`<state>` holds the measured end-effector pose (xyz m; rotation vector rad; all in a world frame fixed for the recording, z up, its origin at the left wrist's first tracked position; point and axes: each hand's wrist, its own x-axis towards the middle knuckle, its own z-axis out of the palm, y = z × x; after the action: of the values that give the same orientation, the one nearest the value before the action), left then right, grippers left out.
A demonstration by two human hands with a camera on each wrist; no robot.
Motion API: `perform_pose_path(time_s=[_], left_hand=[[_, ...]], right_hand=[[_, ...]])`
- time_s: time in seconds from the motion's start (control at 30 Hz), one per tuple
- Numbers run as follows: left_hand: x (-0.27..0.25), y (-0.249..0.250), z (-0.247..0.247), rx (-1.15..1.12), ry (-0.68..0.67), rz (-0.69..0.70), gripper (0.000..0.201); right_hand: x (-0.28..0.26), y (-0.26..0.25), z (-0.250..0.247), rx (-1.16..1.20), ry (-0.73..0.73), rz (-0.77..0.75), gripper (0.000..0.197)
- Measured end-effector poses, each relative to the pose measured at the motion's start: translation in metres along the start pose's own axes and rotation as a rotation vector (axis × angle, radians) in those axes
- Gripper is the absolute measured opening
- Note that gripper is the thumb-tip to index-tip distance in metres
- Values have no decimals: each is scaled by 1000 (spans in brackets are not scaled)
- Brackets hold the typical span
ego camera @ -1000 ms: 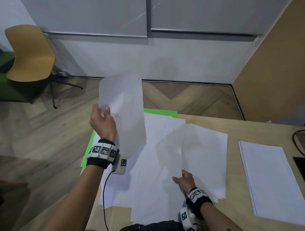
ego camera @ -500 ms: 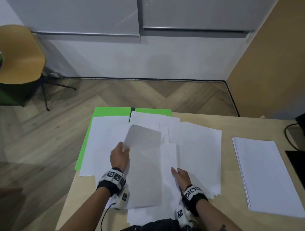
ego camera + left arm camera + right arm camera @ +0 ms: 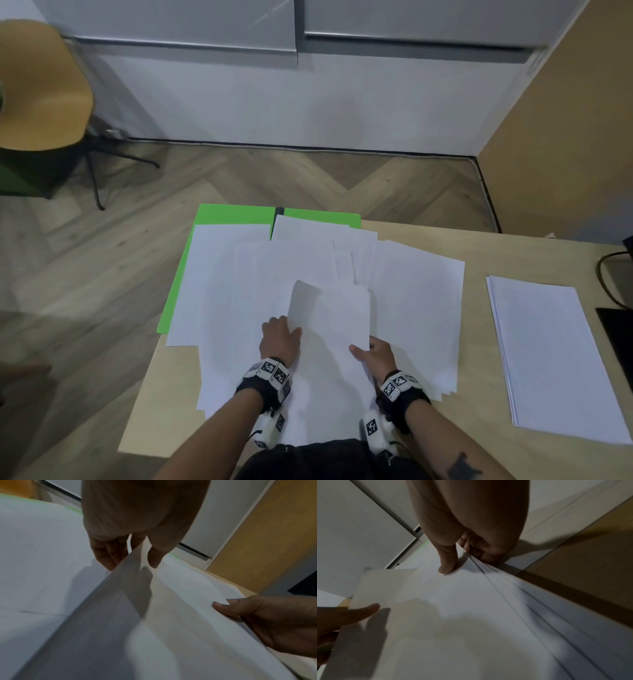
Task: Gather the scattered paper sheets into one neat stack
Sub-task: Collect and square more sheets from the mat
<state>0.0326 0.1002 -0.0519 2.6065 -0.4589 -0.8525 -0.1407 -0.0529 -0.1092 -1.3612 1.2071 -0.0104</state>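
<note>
My left hand (image 3: 279, 337) pinches the raised left edge of the top sheet (image 3: 334, 318), thumb over, fingers under. Centre: scattered sheets (image 3: 236, 291) overlap on the surface (image 3: 479, 246). My right hand (image 3: 375, 354) clamps the gathered pile's right edge. Step: laying this sheet onto the pile. Next, I judge: release, square edges, fetch another.

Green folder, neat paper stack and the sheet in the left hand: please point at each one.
green folder (image 3: 236, 215), head view, bare far flap.
neat paper stack (image 3: 548, 356), head view, top sheet's middle.
held sheet (image 3: 337, 329), head view, its middle.
</note>
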Motion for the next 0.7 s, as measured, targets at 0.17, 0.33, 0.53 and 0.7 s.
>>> perform_pose_path(time_s=[0.17,0.33,0.53,0.7], left_hand=[[7,-26,-12,43,175,-153,51],[10,-37,-14,1,125,-170,76],[17,-30,-19,-319,145,-278,79],[17,-26,-24,-467,176,-314,54]], right_hand=[[4,5,-1,-42,3,5,9],[5,6,0,-35,-4,1,8],[8,8,0,-28,10,-4,10],[7,7,1,-10,13,-10,11]])
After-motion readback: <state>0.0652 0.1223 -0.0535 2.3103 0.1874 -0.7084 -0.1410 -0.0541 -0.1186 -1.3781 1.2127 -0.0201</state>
